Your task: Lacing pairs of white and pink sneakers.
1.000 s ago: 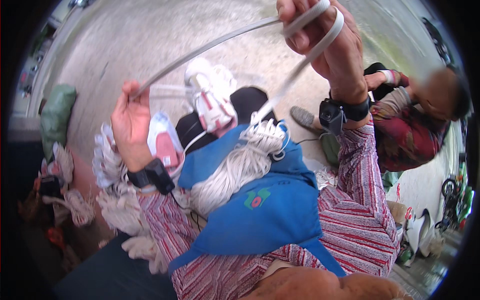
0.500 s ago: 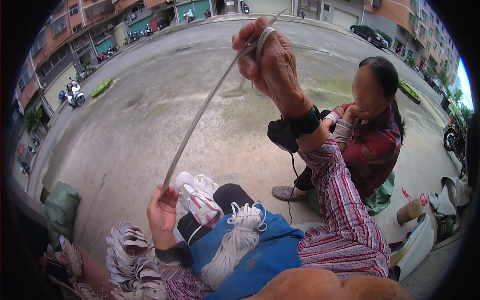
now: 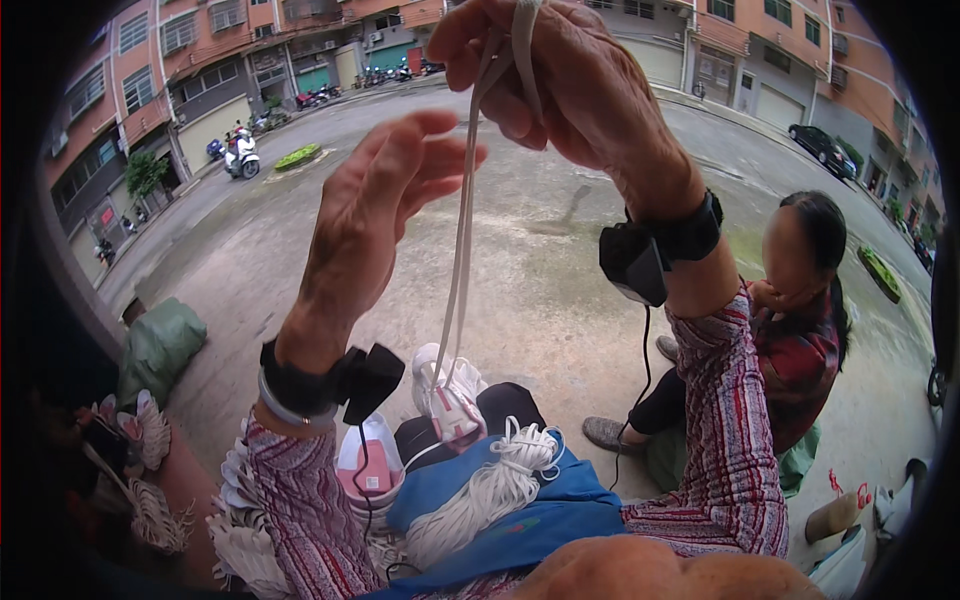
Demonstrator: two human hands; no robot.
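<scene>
Shoelace of flat white fabric point(image 3: 467, 185) hangs, pinched in the right hand point(image 3: 580, 90), toward a white-and-pink sneaker point(image 3: 458, 408); the left hand point(image 3: 362, 210), fingers apart, is close to the shoelace. A white label point(image 3: 372, 482) on a pink panel point(image 3: 370, 457) is unreadable.

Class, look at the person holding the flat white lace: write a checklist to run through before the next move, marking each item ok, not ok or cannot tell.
1. Right hand holds the flat white lace: ok, it loops over the fingers.
2. Left hand closed on the lace: not ok, its fingers are open beside it.
3. Lace threaded through the white shoe with pink trim: cannot tell, too small.
4. Bundle of white cords resting on the blue cloth apron: ok.
5. Thin black right-wrist cable apart from the lace: ok.
</scene>
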